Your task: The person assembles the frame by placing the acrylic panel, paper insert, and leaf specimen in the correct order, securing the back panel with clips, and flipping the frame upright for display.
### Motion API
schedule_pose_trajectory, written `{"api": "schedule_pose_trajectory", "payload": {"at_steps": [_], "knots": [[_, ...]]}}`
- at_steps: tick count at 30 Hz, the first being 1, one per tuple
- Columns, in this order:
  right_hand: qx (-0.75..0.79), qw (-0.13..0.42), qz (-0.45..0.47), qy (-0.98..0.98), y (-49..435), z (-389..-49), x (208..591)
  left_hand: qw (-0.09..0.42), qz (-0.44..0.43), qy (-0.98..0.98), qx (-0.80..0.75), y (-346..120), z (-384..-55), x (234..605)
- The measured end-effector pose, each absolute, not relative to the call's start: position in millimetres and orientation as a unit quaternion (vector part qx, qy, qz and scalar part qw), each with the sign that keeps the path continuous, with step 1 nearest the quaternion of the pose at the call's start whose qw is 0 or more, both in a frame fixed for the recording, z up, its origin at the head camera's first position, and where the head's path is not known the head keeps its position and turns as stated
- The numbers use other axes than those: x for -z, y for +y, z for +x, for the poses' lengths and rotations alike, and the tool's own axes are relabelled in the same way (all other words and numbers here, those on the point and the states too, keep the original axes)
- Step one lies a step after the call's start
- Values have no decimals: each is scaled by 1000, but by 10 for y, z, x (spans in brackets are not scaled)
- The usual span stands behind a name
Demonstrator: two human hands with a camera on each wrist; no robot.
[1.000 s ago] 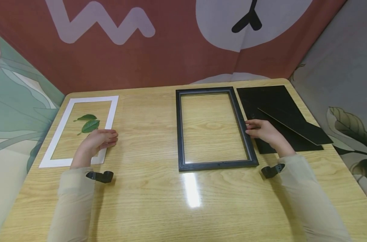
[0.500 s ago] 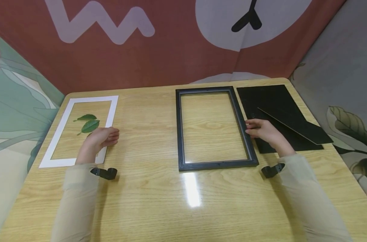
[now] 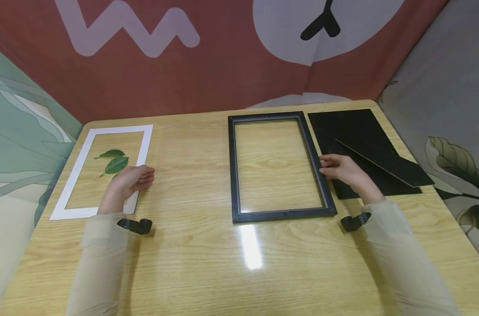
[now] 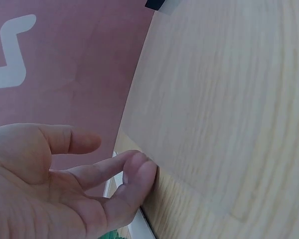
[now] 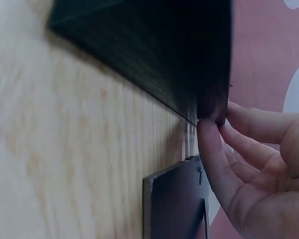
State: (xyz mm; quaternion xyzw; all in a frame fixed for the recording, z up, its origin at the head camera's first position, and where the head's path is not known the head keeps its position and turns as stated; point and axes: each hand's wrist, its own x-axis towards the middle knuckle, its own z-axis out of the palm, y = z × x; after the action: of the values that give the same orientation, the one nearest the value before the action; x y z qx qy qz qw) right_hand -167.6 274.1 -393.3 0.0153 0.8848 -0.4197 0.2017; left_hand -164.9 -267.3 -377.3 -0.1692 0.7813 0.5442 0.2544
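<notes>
As my right hand (image 3: 343, 169) pinched the right-hand rail of a black picture frame (image 3: 234, 171), thumb on one side and fingers on the other, the frame lay right of centre on the pale wood-grain tabletop (image 3: 192, 263). My left hand (image 3: 130, 180) was over the right edge of a white mat border (image 3: 76, 171), thumb apart from loosely bent fingers, nothing visible between them; whether the fingertips touched the card, I could not tell. Two green leaves (image 3: 117, 164) appeared within the border. Just beside the frame, a black panel (image 3: 350, 127) rested with a narrower black piece (image 3: 397, 164) slanted across it.

By my judgement, the frame was light for its span and stiff, its smooth rails apt to slide on the wood. Opposite rails seemed the soundest hold, with the corners likeliest to suffer from a knock. I could not tell whether a clear pane filled it, so the middle was best left untouched. The mat looked thin and bendable, better taken by two opposing edges.
</notes>
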Motion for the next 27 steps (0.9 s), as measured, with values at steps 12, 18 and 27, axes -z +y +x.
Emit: {"api": "schedule_pose_trajectory", "payload": {"at_steps": [12, 18, 27], "knots": [[419, 201, 18, 885, 2738, -1674, 3943, 261, -149, 759, -578, -2728, -1628, 3812], [421, 198, 17, 885, 2738, -1671, 3936, 262, -119, 743, -605, -2775, -1593, 3805], [423, 201, 12, 884, 2731, -1663, 3942, 255, -90, 638, -721, -2849, -1533, 3744]]}}
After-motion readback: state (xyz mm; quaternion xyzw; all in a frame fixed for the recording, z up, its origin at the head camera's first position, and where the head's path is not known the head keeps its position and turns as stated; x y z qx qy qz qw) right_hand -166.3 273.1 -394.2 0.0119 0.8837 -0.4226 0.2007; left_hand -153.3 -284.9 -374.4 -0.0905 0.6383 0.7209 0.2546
